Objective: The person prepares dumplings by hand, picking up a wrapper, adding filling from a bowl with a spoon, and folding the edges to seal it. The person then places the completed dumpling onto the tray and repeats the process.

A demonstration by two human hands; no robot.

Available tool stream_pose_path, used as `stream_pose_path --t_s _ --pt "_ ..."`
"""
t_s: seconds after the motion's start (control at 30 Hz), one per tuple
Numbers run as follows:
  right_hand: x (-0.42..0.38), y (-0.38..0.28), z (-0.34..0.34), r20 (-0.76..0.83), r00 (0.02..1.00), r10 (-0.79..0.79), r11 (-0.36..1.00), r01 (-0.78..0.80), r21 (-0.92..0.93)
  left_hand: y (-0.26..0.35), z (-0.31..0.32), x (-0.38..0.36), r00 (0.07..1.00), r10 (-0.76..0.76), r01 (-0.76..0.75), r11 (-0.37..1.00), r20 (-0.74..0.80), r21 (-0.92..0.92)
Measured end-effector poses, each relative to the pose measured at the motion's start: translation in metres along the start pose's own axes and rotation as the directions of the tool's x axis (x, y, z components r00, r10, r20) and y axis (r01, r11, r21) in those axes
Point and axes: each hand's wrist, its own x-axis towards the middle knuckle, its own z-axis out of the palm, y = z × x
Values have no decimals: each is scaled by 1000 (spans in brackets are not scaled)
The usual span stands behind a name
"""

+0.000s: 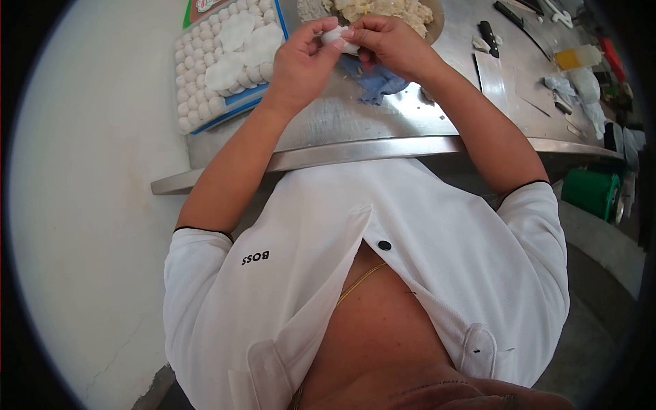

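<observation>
My left hand (304, 61) and my right hand (395, 44) meet above the steel table (355, 149). Together they pinch a small white piece of dough (339, 37) between the fingertips. Just beyond the hands sits a bowl of pale, lumpy filling (403, 12), partly cut off by the top edge. To the left of my left hand lies a tray (205, 121) packed with several small white dough balls and a few flat round wrappers (239, 48). A crumpled blue cloth (380, 83) lies on the table under my right hand.
A cleaver (492, 76) and a black-handled knife (486, 34) lie to the right on the table, with a pale yellow bottle (578, 57) and white rags (588, 89) farther right. A green bucket (592, 193) stands below the table's right end. White wall at left.
</observation>
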Motion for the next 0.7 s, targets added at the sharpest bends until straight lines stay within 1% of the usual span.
stream_pose_path --t_s 0.07,0.1,0.13,0.17,0.2,0.27,0.4,0.47,0.57,0.7 --pt "-2 -1 1 -66 997 -42 998 44 42 1 -4 6 992 -108 88 956 -59 -278" --pt "-2 -1 1 -64 997 -40 998 42 42 4 -7 6 992 -110 89 956 -60 -280" --pt "-1 -1 0 -66 996 -53 999 54 8 8 -12 6 970 -241 230 855 35 -465" --pt "-1 -1 0 -66 996 -67 998 65 -25 10 -14 6 926 -346 362 700 152 -615" --pt "-1 -1 0 -63 996 -66 998 65 -26 7 -14 6 926 -347 361 700 149 -617" --pt "0 0 1 -19 994 -112 989 109 -104 -4 -14 8 878 -356 479 642 321 -599" --pt "1 6 0 -77 990 -115 988 106 -111 -15 -13 11 878 -345 479 644 332 -597" --pt "5 10 -3 -11 991 -135 985 133 -113 -21 -16 12 864 -321 503 594 389 -628" --pt "4 9 -3 -31 992 -119 982 113 -151 -18 -15 12 842 -343 539 570 416 -620" --pt "7 9 -6 -27 995 -92 980 86 -180 -21 -14 15 848 -364 530 584 385 -616"
